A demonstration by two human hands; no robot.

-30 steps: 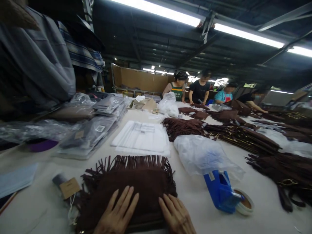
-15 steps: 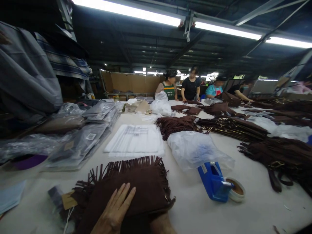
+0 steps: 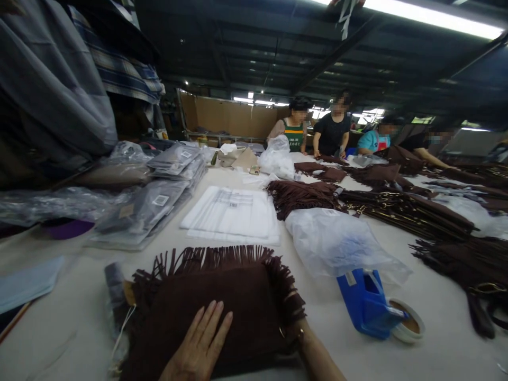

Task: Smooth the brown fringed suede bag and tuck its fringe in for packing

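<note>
A: Head view: where's the fringed brown bag (image 3: pixel 222 301)?
B: Just left of the blue tape dispenser (image 3: pixel 367 304). Left hand (image 3: pixel 200 344) lies flat on it, fingers spread; right hand (image 3: pixel 296 334) is tucked under its edge, grip unclear.

Dark brown fringed bag (image 3: pixel 222 301), blue tape dispenser (image 3: pixel 367 304), white table (image 3: pixel 436 349).

Long fluorescent tubes (image 3: pixel 432 18) along the dark ceiling give the main light, burning out to white glare at the top right. The pale bench (image 3: pixel 357 354) catches it evenly and reads bright, with soft, faint shadows beside what lies on it. The upper left stays dim. The wide lens bends straight lines and stretches the corners, and detail is soft and smeared toward the edges.
</note>
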